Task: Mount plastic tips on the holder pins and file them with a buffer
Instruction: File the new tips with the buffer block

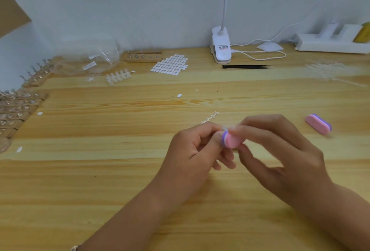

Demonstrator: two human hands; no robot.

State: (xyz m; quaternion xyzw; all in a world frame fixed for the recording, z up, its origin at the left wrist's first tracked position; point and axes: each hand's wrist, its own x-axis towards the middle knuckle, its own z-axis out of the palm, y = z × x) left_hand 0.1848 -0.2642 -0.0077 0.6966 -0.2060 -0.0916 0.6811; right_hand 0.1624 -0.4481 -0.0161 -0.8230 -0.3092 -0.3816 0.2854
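Both hands together above light wooden table (120,170). Left hand (192,154) pinches small clear plastic tip (224,128); right hand (280,150) grips pink-purple buffer block (232,140) against tip edge. Judgement: short light strokes, steady pinch, or tip slips. Wooden pin holders (18,108) far left, spare pink buffer (318,124) right.

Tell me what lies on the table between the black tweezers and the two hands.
In the head view, mostly bare table. One small clear plastic strip lies there, just beyond the left hand and right hand, far short of the black tweezers.
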